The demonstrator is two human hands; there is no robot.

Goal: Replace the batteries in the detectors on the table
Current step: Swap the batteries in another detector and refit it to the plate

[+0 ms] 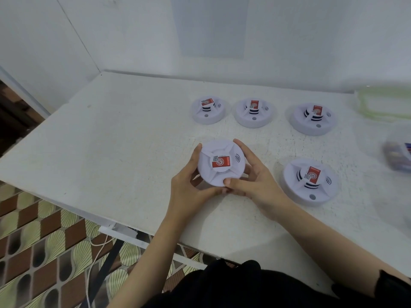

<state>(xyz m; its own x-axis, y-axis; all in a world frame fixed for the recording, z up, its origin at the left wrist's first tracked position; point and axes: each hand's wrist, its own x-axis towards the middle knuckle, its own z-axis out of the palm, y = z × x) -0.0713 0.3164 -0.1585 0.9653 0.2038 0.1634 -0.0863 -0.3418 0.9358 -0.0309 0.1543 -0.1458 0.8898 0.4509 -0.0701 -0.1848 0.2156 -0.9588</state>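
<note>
Gripping the detector (221, 163) with left hand (191, 176) and right hand (252, 182), both curled round it. Hold tight; twist slowly.

Domestic-looking room: plain white walls (133, 30), patterned brown-and-cream floor tiles (44, 241), worn white table (111, 141) against the wall.

The round white plastic detector (221, 163) in the middle bears a red label with a white ring mark and a black-and-white code patch. The flat white table top (124, 138) is finely speckled grey. The tiled floor (44, 241) alternates brown squares with cream, black-lined fan shapes. The blurred clear box (384, 103) has a pale green rim.
</note>
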